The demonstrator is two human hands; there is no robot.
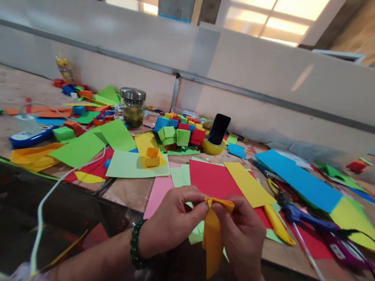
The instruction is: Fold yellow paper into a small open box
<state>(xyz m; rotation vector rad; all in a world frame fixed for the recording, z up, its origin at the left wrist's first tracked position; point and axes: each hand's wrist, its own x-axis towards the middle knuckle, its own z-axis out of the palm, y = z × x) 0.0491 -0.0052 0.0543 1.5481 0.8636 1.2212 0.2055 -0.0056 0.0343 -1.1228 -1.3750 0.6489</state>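
A folded yellow paper strip (214,241) hangs down between my two hands, its top edge bent over. My left hand (177,217), with a dark green bead bracelet (135,244) at the wrist, pinches the upper left end between thumb and finger. From the other side, my right hand (243,228) grips the upper fold, its thumb pressed on the front. Behind the hands lie a red sheet (212,177) and a yellow sheet (249,184). A small open yellow box (152,157) stands on a pale green sheet (129,166).
Small coloured boxes (183,136) are piled at the back, beside a phone (219,129) propped upright and a lidded glass jar (132,110). On the right lie a glue gun (311,220), scissors (276,187) and blue sheets (300,176). A white cable (41,213) crosses the table's front edge.
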